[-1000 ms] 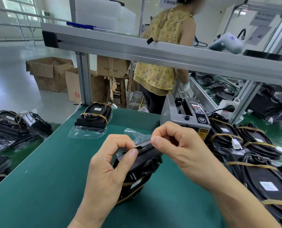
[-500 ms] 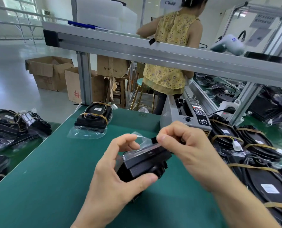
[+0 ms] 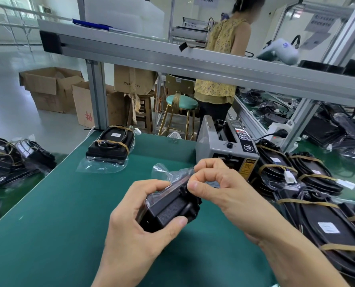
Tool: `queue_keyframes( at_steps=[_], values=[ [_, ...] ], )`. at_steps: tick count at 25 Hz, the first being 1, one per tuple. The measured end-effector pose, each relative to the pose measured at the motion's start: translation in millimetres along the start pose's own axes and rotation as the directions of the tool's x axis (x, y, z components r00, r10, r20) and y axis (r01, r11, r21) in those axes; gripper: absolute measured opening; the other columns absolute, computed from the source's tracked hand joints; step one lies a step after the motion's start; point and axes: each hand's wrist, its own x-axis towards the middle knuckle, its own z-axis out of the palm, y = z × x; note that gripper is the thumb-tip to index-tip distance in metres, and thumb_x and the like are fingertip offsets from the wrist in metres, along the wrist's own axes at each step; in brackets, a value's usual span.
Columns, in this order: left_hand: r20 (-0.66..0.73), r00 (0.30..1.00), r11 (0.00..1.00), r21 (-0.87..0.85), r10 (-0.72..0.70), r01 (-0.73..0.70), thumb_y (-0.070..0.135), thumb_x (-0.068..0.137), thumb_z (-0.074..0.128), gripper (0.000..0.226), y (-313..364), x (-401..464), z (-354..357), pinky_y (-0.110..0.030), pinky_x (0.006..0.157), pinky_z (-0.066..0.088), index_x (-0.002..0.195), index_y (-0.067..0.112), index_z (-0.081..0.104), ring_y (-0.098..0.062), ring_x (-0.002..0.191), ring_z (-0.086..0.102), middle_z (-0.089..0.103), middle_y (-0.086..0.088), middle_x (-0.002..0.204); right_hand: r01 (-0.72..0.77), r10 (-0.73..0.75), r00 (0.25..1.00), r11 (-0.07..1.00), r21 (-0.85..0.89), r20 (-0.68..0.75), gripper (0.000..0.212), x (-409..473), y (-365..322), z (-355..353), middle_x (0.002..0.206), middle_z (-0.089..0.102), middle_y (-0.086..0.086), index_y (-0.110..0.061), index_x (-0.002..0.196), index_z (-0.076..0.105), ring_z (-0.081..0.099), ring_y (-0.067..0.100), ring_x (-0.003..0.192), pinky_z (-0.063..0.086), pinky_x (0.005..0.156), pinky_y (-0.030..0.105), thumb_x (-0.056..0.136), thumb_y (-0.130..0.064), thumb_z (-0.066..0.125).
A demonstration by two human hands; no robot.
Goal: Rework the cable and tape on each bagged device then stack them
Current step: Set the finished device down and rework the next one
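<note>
A black device in a clear plastic bag [image 3: 170, 208] is held up over the green table [image 3: 58, 214], one end toward me. My left hand [image 3: 139, 228] grips it from the left, thumb across its near face. My right hand [image 3: 220, 193] pinches the bag's loose edge at the device's top right corner. A finished bagged device [image 3: 110, 146] with brown tape bands and a coiled cable lies at the table's far left. Several taped bagged devices [image 3: 317, 204] are heaped on the right.
A grey tape dispenser [image 3: 224, 150] stands just behind my right hand. More bagged devices [image 3: 12, 160] lie off the table's left edge. An aluminium beam [image 3: 193, 59] crosses overhead. A person in a yellow top [image 3: 222, 65] stands beyond, near stools and cardboard boxes.
The device was turned in my hands from hanging upright to lying with its end toward me. My left thumb slid to its near face. My right hand kept pinching the bag edge.
</note>
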Motion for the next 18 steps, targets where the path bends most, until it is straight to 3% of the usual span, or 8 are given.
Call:
queue_keyframes(
  at_steps=[7, 18],
  values=[
    [0.001, 1.000, 1.000, 0.006, 0.013, -0.013, 0.038, 0.054, 0.078, 0.049, 1.6, -0.5, 1.2, -0.011, 0.076, 0.048, 0.100, 0.032, 0.065, -0.013, 0.089, 0.065, 0.066, 0.005, 0.100, -0.003, 0.003, 0.999, 1.000, 0.009, 0.032, 0.023, 1.0, -2.2, -0.4, 0.103, 0.048, -0.014, -0.028, 0.063, 0.067, 0.048, 0.007, 0.107, 0.034, 0.085, 0.019, 0.086, -0.024, 0.067],
    [-0.002, 1.000, 1.000, -0.004, 0.019, -0.019, 0.037, 0.054, 0.078, 0.050, -0.6, -0.9, 2.7, -0.012, 0.076, 0.048, 0.101, 0.027, 0.065, -0.015, 0.090, 0.065, 0.065, 0.003, 0.099, -0.005, 0.003, 1.000, 0.996, -0.089, -0.024, 0.021, 2.7, -3.1, 4.1, 0.099, 0.048, -0.017, -0.028, 0.062, 0.068, 0.047, 0.010, 0.110, 0.036, 0.104, 0.040, 0.083, -0.030, 0.069]
  ],
)
